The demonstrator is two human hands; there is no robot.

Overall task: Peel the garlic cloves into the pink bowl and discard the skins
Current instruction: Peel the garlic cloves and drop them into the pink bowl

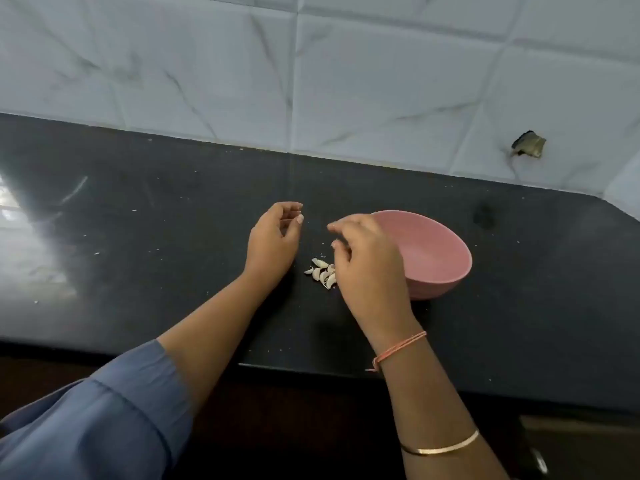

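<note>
From my remote seat I see both hands over the dark counter (138, 220). The left hand (273, 240) sits at 10 o'clock from the garlic cloves (320, 271). Its palm is turned inward and its fingers are loosely curled, and I see nothing held in it. The right hand (367, 265) hangs just at 3 o'clock of the pile and covers the pile's edge. Its fingers are relaxed and slightly spread, with the thumb and forefinger apart, and I see no clove between them.

The cloves lie in 1 small heap on the counter between the 2 hands. They are pale curved pieces, too small for me to tell whether they are peeled. The pink bowl (443, 282) stands upright at 3 o'clock from the heap, partly behind the right hand, and the part of its inside that I can see holds nothing.

The right wrist wears an orange thread (401, 348), with a gold bangle (440, 448) lower down at 6 o'clock. The left arm has a blue sleeve (86, 427). At 12 o'clock a white marbled tile wall (346, 81) rises, with a broken hole (528, 145) towards 2 o'clock.
</note>
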